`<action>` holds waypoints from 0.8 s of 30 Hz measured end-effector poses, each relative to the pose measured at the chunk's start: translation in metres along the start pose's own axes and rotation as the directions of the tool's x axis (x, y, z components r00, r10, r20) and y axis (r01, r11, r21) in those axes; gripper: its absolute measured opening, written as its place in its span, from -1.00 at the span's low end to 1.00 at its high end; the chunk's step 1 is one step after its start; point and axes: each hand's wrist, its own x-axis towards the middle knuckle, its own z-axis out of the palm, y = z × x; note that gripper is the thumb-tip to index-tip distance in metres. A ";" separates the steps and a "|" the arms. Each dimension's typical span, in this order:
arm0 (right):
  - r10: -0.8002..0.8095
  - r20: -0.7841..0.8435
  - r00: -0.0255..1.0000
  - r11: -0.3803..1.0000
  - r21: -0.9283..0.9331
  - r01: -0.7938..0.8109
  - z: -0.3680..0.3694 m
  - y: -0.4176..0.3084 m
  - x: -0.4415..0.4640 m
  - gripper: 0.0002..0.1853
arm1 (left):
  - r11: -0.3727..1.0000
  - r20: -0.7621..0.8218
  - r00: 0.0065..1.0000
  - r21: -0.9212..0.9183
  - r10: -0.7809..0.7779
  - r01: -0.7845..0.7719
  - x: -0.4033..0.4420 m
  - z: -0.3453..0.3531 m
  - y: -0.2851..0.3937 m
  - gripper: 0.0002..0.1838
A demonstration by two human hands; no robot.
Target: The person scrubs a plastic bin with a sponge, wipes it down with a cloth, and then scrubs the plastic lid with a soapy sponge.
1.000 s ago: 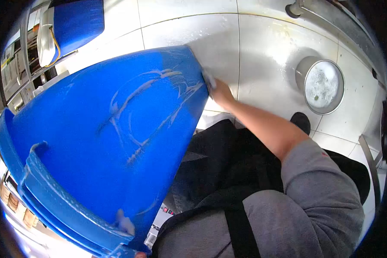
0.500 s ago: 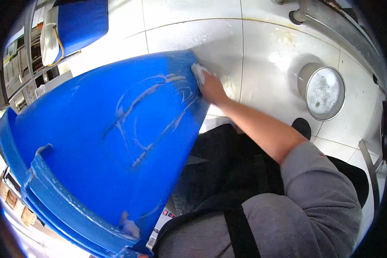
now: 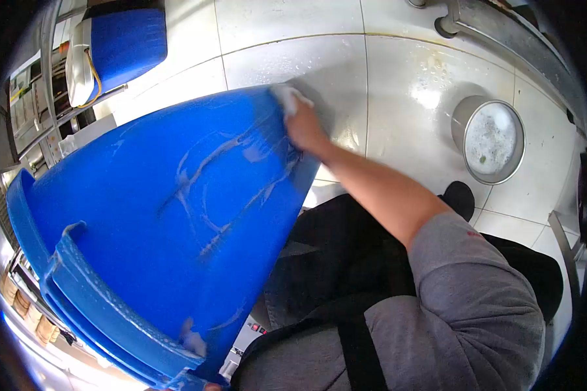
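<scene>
- Right arm (image 3: 378, 182) outstretched, right grip (image 3: 304, 127) clamped on 1 white scrubber (image 3: 283, 98)
- Left grip (image 3: 212, 387) cropped, state unclear
- 1 blue bin (image 3: 130, 195), 1 sudsy pot (image 3: 462, 118)

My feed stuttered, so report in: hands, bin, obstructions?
Right hand holding white sudsy wad against narrow end of blue bin. Left hand mostly out of frame, by the rim. Bin tipped, suds-streaked. Metal pail stands apart; nothing visibly blocking.

The white tiled floor (image 3: 398, 130) bears a round metal pot (image 3: 458, 127) filled with foamy suds (image 3: 492, 133), scattered water droplets (image 3: 287, 68) and a faint yellowish stain (image 3: 435, 62).
</scene>
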 end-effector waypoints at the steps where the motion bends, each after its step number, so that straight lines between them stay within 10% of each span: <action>1: 0.136 0.004 0.991 0.990 -0.029 -0.136 -0.007 -0.002 0.008 -0.61 | 1.000 -0.001 1.000 0.005 -0.002 0.002 -0.001 -0.001 0.001 -0.06; 3: 0.293 0.168 0.941 0.947 0.081 -0.309 -0.025 -0.028 0.018 -0.59 | 1.000 0.001 1.000 0.013 -0.008 0.008 -0.004 -0.004 0.003 -0.06; 6: -0.285 0.023 0.958 0.936 0.223 0.273 -0.037 -0.128 -0.069 -0.58 | 0.999 0.003 1.000 0.031 -0.021 0.021 -0.008 -0.010 0.008 -0.07; 10: -0.279 -0.064 0.958 0.915 0.285 0.286 -0.059 -0.097 -0.119 -0.64 | 0.998 0.006 1.000 0.056 -0.018 0.017 -0.017 -0.017 0.016 -0.07; 12: 0.463 -0.073 0.883 0.819 0.415 -0.395 -0.028 -0.012 -0.110 -0.71 | 0.998 0.014 1.000 0.063 -0.011 0.010 -0.021 -0.024 0.022 -0.07; 14: 0.730 -0.009 0.684 0.643 0.349 -0.682 -0.005 0.068 -0.086 -0.63 | 0.998 0.016 1.000 0.066 -0.001 0.000 -0.026 -0.026 0.026 -0.08; 16: 0.719 -0.010 0.695 0.679 0.220 -0.700 -0.004 0.080 -0.083 -0.60 | 0.997 0.022 1.000 0.073 0.004 -0.006 -0.029 -0.026 0.033 -0.08; 18: 0.800 0.011 0.600 0.485 0.577 -0.657 -0.013 0.058 -0.072 -0.57 | 0.998 0.031 0.999 0.057 0.013 -0.015 -0.024 -0.022 0.039 -0.08; 21: 0.871 0.150 0.468 0.389 0.374 -0.842 -0.038 -0.014 -0.083 -0.46 | 1.000 0.040 0.999 0.004 0.008 -0.008 -0.011 -0.009 0.043 -0.09; 22: 0.708 0.330 0.624 0.466 0.447 -0.764 -0.076 -0.103 -0.077 -0.52 | 1.000 0.040 0.999 -0.015 -0.009 0.010 -0.008 -0.005 0.046 -0.09; 23: 0.428 0.169 0.888 0.785 0.418 -0.458 -0.047 -0.091 -0.106 -0.56 | 0.997 0.017 0.998 -0.054 0.063 -0.062 -0.005 0.001 0.039 -0.09; 24: 0.133 0.187 0.973 0.777 0.590 -0.219 -0.048 -0.133 -0.127 -0.59 | 0.980 0.025 0.994 -0.171 0.110 -0.104 0.004 0.007 0.049 -0.02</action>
